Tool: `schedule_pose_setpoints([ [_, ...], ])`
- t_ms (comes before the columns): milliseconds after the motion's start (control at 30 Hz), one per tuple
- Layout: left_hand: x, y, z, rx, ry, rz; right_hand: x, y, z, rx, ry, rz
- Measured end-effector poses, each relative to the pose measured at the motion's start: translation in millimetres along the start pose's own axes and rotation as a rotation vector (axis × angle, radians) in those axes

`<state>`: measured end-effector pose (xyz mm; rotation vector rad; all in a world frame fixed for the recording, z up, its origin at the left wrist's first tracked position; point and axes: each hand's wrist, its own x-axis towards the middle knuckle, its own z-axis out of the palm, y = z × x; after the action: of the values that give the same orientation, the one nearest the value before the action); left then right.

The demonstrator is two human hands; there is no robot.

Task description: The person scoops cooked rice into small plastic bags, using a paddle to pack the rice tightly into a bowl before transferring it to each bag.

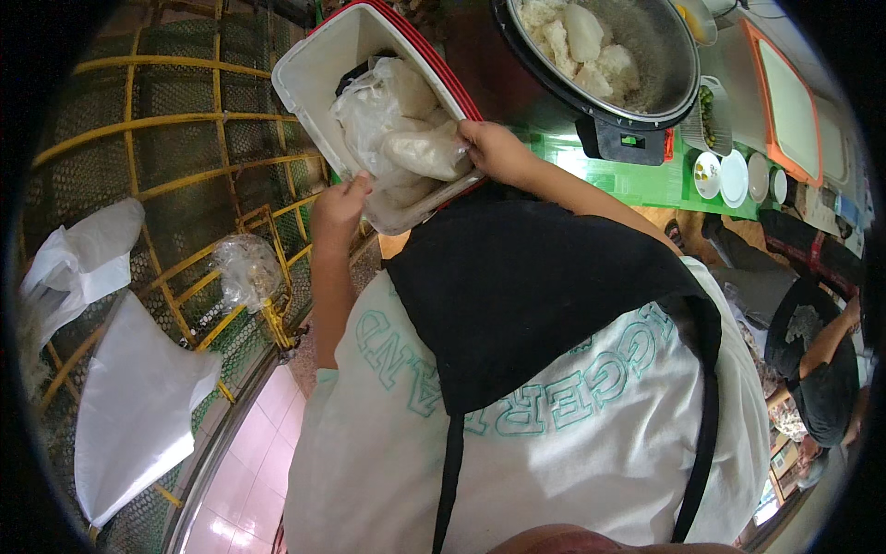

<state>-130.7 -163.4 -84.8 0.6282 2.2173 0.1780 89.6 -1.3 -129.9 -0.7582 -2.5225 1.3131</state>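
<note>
Before me is a white plastic bin (311, 90) with stacked red rims along its right side. Clear plastic bags (422, 152) filled with something white lie inside it, along with a dark object partly covered by them. My left hand (340, 208) grips the bin's near left edge, thumb over the rim. At the near right edge, my right hand (497, 151) is closed on the rim, its thumb beside the end of one filled bag. That hand's other fingers are mostly hidden. Beyond it stands a large electric rice cooker (609, 131) holding clumps of white rice (581, 48).
A yellow metal grille (131, 124) with mesh runs along my left, with white plastic bags (138, 408) hanging on it. The green tabletop (609, 183) holds a basket of small green fruit (706, 118), several dishes (734, 176) and an orange-rimmed container (789, 104). Another person (810, 360) is at right.
</note>
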Motion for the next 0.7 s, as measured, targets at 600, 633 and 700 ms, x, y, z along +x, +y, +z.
schedule_pose_setpoints([
  [600,49.4,25.0,55.6,0.100,0.379,0.798,2.5,13.6,3.6,0.038,-0.001,-0.168],
  [633,54.0,21.9,54.2,-0.013,0.312,0.791,2.8,14.2,4.4,0.046,-0.002,-0.166],
  [700,57.3,18.2,55.5,-0.084,0.253,0.777,2.7,15.2,4.3,0.065,-0.010,-0.139],
])
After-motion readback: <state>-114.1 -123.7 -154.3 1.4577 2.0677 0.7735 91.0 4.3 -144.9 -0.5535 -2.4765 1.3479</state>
